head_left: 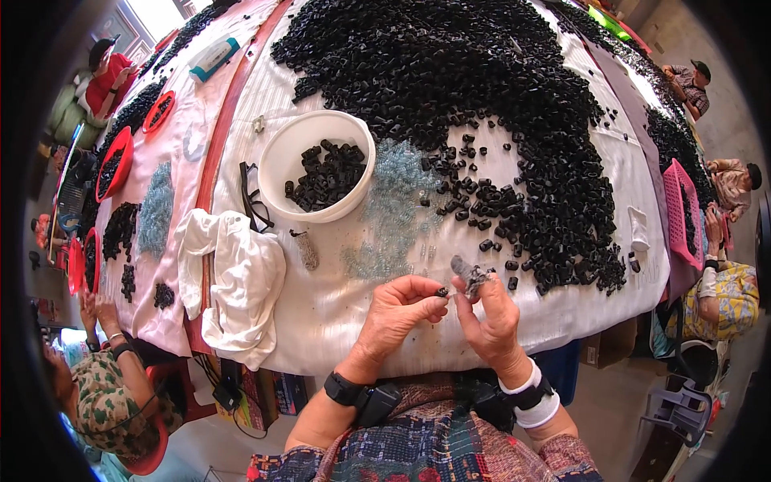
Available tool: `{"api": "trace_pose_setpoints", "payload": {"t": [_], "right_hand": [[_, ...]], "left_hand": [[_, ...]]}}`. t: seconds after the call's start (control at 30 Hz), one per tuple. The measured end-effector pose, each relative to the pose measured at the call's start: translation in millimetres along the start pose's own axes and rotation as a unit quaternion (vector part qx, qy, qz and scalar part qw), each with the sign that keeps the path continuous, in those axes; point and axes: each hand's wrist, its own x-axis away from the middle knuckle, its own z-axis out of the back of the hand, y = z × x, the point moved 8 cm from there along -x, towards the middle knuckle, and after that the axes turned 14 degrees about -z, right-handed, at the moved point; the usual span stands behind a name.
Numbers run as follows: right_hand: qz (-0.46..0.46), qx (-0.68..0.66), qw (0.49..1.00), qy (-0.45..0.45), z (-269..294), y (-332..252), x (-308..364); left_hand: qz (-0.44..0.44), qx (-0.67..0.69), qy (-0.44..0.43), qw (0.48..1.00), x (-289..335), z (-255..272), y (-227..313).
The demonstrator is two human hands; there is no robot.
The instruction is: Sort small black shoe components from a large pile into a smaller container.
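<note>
My left hand (399, 312) is closed in a pinch on a small black plastic piece (442, 292) above the near edge of the cloth-covered table. Close beside it, my right hand (491, 321) is curled, with worn grey coverings (474, 277) about its fingertips. Whatever lies between its fingers is too small to make out. Beyond my hands spread many small clear bluish pieces (393, 213). A white tub (277, 193) partly filled with black pieces (325, 177) stands to the left. A large heap of black pieces (450, 64) covers the far part of the table.
Left of my hands lie a crumpled white cloth (233, 277), black-framed glasses (250, 197) and a grey finger sleeve (305, 251). Loose black pieces (554, 265) reach the right side. A co-worker in camouflage (116, 394) sits at left; a pink basket (681, 210) stands at right.
</note>
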Motion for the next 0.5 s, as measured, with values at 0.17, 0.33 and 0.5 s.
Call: {"api": "trace_pose_setpoints", "payload": {"t": [0.17, 0.33, 0.5], "right_hand": [[-0.041, -0.021, 0.999, -0.026, -5, 8, -2], [-0.039, -0.03, 0.999, -0.018, -8, 10, -3], [0.043, 0.021, 0.999, -0.027, -7, -3, 1]], "left_hand": [[-0.017, 0.004, -0.016, 1.0, 0, -1, 1], [-0.01, 0.0, -0.01, 1.0, 0, -2, 2], [-0.015, 0.003, -0.005, 1.0, 0, -2, 4]]}}
